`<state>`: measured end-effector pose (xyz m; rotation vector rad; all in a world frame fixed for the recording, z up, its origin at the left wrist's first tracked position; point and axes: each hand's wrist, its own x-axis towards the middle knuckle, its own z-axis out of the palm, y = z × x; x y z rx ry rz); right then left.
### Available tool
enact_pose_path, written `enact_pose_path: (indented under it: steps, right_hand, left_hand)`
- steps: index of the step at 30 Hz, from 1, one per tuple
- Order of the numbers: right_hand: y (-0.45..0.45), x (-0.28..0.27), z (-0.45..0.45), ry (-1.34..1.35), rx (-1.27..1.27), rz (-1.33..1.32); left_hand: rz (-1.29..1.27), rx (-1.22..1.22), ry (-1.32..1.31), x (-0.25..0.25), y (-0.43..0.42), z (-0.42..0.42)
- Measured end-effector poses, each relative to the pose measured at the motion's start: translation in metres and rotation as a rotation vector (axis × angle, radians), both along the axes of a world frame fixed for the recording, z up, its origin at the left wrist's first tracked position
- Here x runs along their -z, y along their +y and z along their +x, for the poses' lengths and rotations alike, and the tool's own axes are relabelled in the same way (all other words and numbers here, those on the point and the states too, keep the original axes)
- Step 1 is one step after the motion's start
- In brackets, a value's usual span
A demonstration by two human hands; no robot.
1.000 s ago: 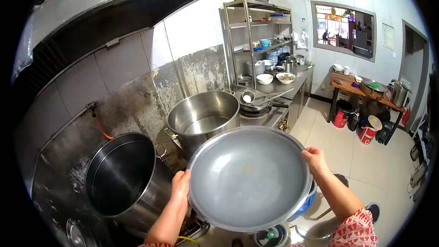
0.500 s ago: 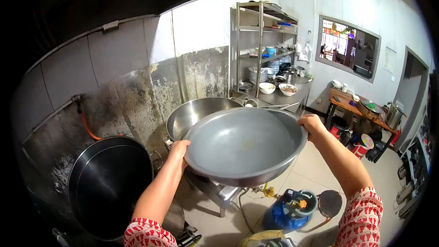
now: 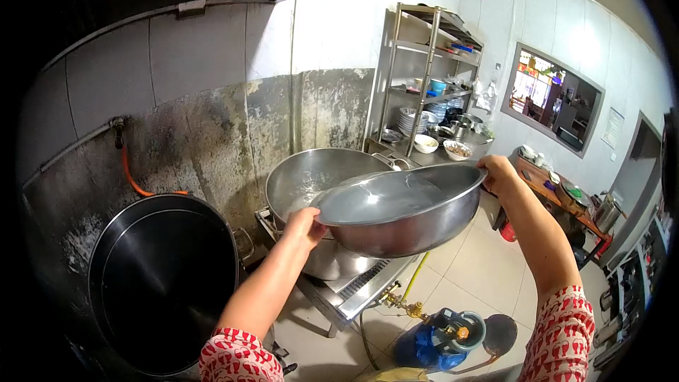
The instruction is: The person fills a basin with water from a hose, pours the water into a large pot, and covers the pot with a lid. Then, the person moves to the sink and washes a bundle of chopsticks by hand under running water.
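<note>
A wide, shallow metal basin (image 3: 414, 230) is held up between my two hands. My left hand (image 3: 305, 226) is closed on its near left rim, and my right hand (image 3: 497, 172) grips the right rim. The basin tips away from me, toward the wall, with clear liquid in it. Its far edge overlaps the large steel pot (image 3: 284, 175), where rippling, splashing liquid shows. The basin hides the pot's front right side and the far lip. Beneath the pot is a metal burner stand (image 3: 353, 296).
A large black barrel (image 3: 164, 279) stands at the left, below an orange hose (image 3: 127, 173). A blue gas cylinder (image 3: 417, 350) with a brass valve (image 3: 412, 308) is on the floor near me. Metal shelving (image 3: 429, 78) with dishes and a wooden table (image 3: 532, 175) stand farther back.
The basin has tilted away from me, its right end higher and more of its underside showing. Liquid now splashes in the pot. The view has shifted somewhat.
</note>
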<state>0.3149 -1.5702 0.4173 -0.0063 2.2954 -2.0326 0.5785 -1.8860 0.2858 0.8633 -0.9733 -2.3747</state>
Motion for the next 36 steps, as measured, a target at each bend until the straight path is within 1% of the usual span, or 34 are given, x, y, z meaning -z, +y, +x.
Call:
enact_pose_path:
  steps: [1,2,5,6,9,10,13,14,15,18,21,22,25,27,29,31,32,33,34,35,36]
  right_hand:
    - [-0.009,-0.003,-0.005,-0.006,0.02,0.014]
    - [-0.01,-0.006,-0.008,0.021,-0.024,0.082]
    - [-0.03,-0.024,0.005,0.059,-0.032,0.053]
    - [-0.04,-0.03,0.005,0.072,0.022,0.094]
    - [-0.063,-0.041,0.006,0.094,0.055,-0.002]
    - [-0.07,-0.044,0.006,0.14,0.03,0.026]
    - [-0.092,-0.059,0.008,0.276,0.047,0.358]
    - [-0.102,-0.065,0.009,0.234,0.049,0.272]
    - [-0.111,-0.07,0.024,0.305,0.033,0.284]
    - [-0.13,-0.072,0.013,0.491,-0.117,0.265]
    - [-0.161,-0.078,0.027,0.693,-0.077,0.318]
    - [-0.168,-0.083,0.04,0.73,-0.07,0.439]
    - [-0.191,-0.096,0.076,0.923,-0.139,0.492]
    - [-0.206,-0.106,0.105,0.994,-0.157,0.537]
    - [-0.217,-0.113,0.142,1.181,-0.131,0.64]
    - [-0.233,-0.114,0.158,1.339,-0.099,0.635]
    - [-0.238,-0.115,0.169,1.304,-0.13,0.656]
    - [-0.243,-0.115,0.188,1.212,-0.202,0.611]
    - [-0.249,-0.116,0.198,1.268,-0.237,0.696]
    - [-0.251,-0.116,0.208,1.296,-0.22,0.882]
    - [-0.253,-0.113,0.217,1.326,-0.227,0.915]
  left_hand:
    - [0.042,-0.015,0.024,0.004,-0.001,-0.002]
    - [0.084,-0.031,0.051,0.01,-0.004,-0.006]
    - [0.197,-0.048,0.196,0.029,-0.011,-0.021]
    - [0.222,-0.038,0.239,0.029,-0.008,-0.02]
    - [0.323,-0.018,0.34,0.028,0.005,-0.02]
    - [0.329,-0.001,0.356,0.032,0.005,-0.023]
    - [0.377,-0.006,0.378,0.033,0.015,-0.023]
    - [0.397,-0.016,0.381,0.029,0.02,-0.022]
    - [0.441,0.004,0.391,0.029,0.025,-0.022]
    - [0.547,0.037,0.425,0.02,0.039,-0.022]
    - [0.648,0.083,0.434,0.05,0.042,-0.045]
    - [0.71,0.077,0.406,0.047,0.043,-0.047]
    - [0.681,0.117,0.414,0.062,0.041,-0.07]
    - [0.656,0.135,0.471,0.066,0.043,-0.082]
    - [0.637,0.157,0.515,0.061,0.049,-0.087]
    - [0.623,0.182,0.55,0.052,0.052,-0.092]
    - [0.612,0.266,0.617,0.064,0.05,-0.107]
    - [0.592,0.293,0.597,0.067,0.05,-0.116]
    - [0.572,0.32,0.577,0.064,0.05,-0.124]
    - [0.551,0.349,0.557,0.062,0.051,-0.13]
    - [0.528,0.36,0.554,0.058,0.053,-0.133]
